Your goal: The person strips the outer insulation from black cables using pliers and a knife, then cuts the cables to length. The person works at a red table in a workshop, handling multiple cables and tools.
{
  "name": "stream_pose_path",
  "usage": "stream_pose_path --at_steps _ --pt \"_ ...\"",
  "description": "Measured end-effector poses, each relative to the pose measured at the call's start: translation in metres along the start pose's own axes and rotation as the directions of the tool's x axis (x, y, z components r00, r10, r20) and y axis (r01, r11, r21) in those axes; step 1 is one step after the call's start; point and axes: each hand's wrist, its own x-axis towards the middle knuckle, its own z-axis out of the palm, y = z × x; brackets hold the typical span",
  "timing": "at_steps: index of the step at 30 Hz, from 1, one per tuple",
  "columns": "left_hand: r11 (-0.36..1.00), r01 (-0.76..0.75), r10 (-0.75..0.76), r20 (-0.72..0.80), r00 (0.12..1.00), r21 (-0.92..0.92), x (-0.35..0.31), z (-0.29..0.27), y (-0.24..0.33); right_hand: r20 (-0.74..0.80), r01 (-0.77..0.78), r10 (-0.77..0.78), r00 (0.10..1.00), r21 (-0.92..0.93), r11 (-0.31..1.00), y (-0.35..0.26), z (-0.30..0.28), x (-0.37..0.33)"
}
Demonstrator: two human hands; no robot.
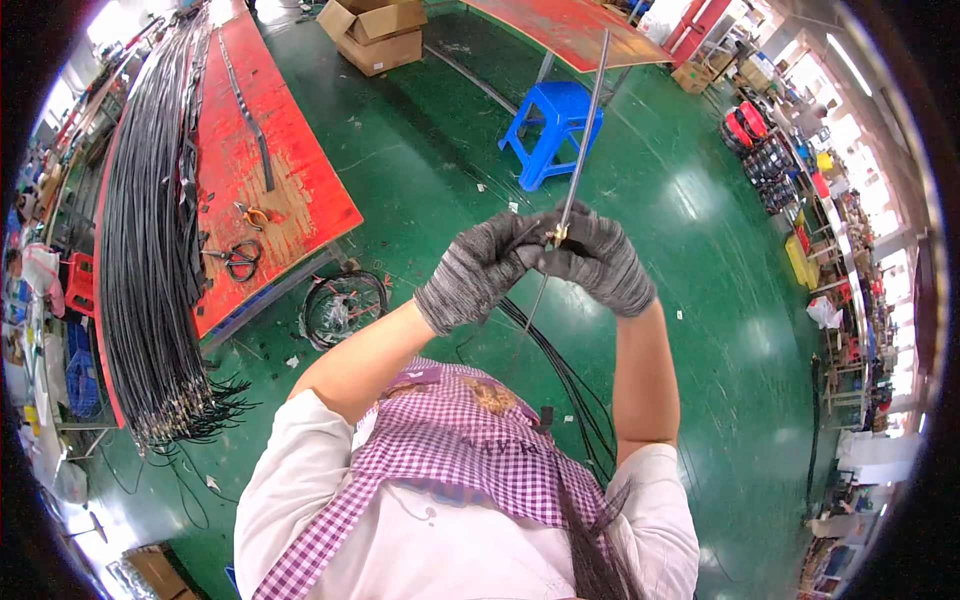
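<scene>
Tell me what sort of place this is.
Probably a factory workshop, perhaps for assembling cables or hoses: a thick bundle of long black lines lies along a scuffed red table, with orange-handled pliers and black-handled scissors nearby.

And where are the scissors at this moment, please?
In the head view, the scissors lie on the left on the red table, just below the orange pliers, beside the black cables.
</scene>
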Motion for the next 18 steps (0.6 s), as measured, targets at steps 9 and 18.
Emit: stream_pose_path --at_steps 9,18 --pt "0.988 -0.012 -0.006 -0.113 0.994 -0.156 -0.004 0.013 0.012 -0.065 0.043 -0.04 0.997 0.045 0.998 -0.008 0.003 -0.001" --pt "0.834 -0.189 0.352 -0.237 0.905 0.519 0.002 0.035 0.016 -0.17 -0.245 0.293 0.941 0.255 0.935 -0.019 -0.023 -0.004"
